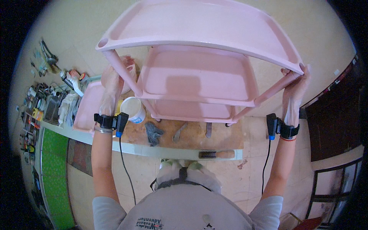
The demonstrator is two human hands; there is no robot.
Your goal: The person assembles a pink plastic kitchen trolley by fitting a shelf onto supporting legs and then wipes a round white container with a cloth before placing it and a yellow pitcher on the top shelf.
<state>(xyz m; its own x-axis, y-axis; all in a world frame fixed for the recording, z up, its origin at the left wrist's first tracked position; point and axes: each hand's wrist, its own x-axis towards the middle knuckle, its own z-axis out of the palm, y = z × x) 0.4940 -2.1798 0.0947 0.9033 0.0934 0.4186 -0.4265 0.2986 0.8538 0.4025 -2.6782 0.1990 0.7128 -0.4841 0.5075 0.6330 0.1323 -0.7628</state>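
Observation:
A pink plastic shelf rack (199,73) with three tiers stands in front of me, its lowest tier over the brown worktop (237,134). My left hand (111,84) is wrapped around its upper left post, the fingers partly hidden behind it. At the upper right corner, my right hand (296,82) grips the other post just under the top tray, a fingertip showing on the inner side. A white tub (133,109) sits beside the left post. Between rack and near edge lie a grey-blue cloth (153,134) and two flat strip-like tools (179,132) (208,130).
A wooden-handled brush (216,154) lies along the counter's near edge. Left of the tub is a loose pink tray (90,105). Farther left are a sink (53,109), draped cloths (68,107) and crowded kitchenware. A dark door (333,115) is at the right.

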